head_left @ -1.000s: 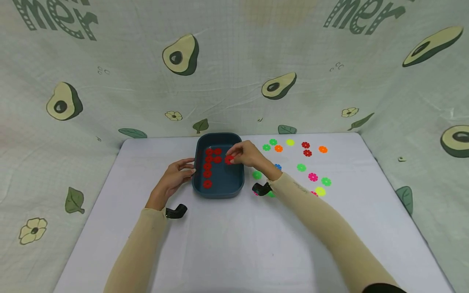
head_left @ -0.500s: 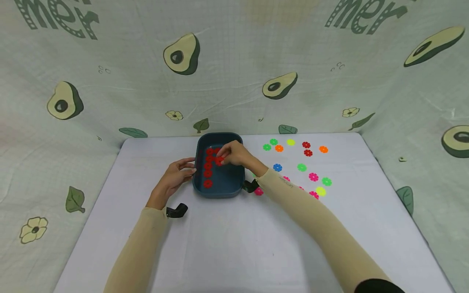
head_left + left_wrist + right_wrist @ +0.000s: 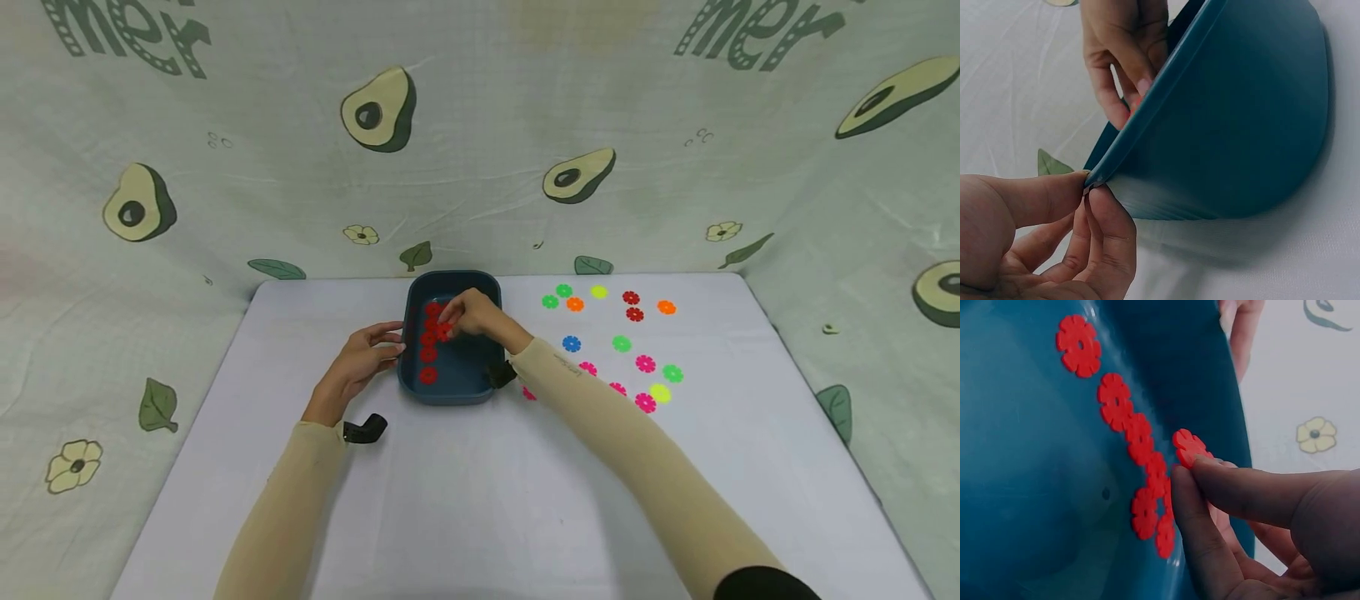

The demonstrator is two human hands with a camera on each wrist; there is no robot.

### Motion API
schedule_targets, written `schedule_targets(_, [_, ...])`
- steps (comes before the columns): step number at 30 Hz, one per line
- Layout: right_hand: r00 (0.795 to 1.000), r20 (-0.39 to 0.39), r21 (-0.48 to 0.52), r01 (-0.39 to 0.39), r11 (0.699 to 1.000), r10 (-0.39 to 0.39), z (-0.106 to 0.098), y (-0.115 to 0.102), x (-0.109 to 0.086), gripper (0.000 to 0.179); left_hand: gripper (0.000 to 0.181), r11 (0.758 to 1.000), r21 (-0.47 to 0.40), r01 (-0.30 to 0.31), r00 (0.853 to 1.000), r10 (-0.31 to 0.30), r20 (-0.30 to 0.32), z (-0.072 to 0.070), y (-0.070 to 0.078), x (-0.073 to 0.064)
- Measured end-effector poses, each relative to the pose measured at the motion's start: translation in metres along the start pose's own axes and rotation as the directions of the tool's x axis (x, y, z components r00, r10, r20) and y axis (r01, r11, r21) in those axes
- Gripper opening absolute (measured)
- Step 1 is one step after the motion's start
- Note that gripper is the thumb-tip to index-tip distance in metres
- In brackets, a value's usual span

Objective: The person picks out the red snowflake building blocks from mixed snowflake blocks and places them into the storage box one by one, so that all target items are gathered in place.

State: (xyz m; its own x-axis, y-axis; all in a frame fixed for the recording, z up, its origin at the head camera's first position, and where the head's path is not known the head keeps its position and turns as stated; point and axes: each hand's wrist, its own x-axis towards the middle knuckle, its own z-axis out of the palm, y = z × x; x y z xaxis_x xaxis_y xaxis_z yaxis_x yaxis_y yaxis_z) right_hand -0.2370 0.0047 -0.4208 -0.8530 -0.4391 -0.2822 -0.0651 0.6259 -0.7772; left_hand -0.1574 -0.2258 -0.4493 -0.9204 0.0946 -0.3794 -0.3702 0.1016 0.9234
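A dark blue plastic tub (image 3: 465,377) stands at the back of the table. At its left side my left hand (image 3: 352,371) pinches the rim between thumb and finger, as the left wrist view shows closely. My right hand (image 3: 483,319) reaches inside the tub. Between its thumb and index finger is a red notched flower-shaped disc (image 3: 1189,447), held tilted above the tub floor. Several more red discs (image 3: 1116,402) lie flat in a line along the tub's left side, some clustered at the far end. My right fingers partly hide that cluster.
To the tub's right, loose discs lie scattered on the white table (image 3: 450,500): green (image 3: 622,343), pink (image 3: 645,363), orange (image 3: 666,307), yellow (image 3: 660,393), blue (image 3: 572,343) and two dark red ones (image 3: 634,314). A patterned cloth (image 3: 480,225) hangs behind the table.
My right hand has moved left within the tub, carrying the red disc toward the others at the left side. My left hand has stayed at the rim.
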Motion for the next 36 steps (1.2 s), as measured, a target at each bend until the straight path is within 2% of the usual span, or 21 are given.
schedule_targets(8, [0.995,0.031,0.024,-0.094,0.995,0.093,0.004,0.004,0.011,0.025,0.057,1.0,-0.01,0.003,1.0,-0.003,-0.004,0.0,0.0,0.001])
schedule_targets(15, [0.988,0.066,-0.019,-0.138,0.99,0.139,0.007,0.008,0.02,0.024,0.056,1.0,-0.015,0.008,1.0,-0.008,-0.01,0.001,0.0,0.001])
schedule_targets(25, [0.996,0.015,-0.202,-0.087,0.976,0.092,0.014,0.008,0.024,0.021,0.057,1.0,-0.004,-0.006,1.0,0.006,-0.003,0.0,-0.001,0.001])
schedule_targets(36, [0.992,-0.036,-0.203,-0.126,0.971,0.121,0.016,0.007,0.027,0.023,0.057,1.0,-0.003,-0.004,1.0,0.004,-0.005,0.0,-0.002,0.001])
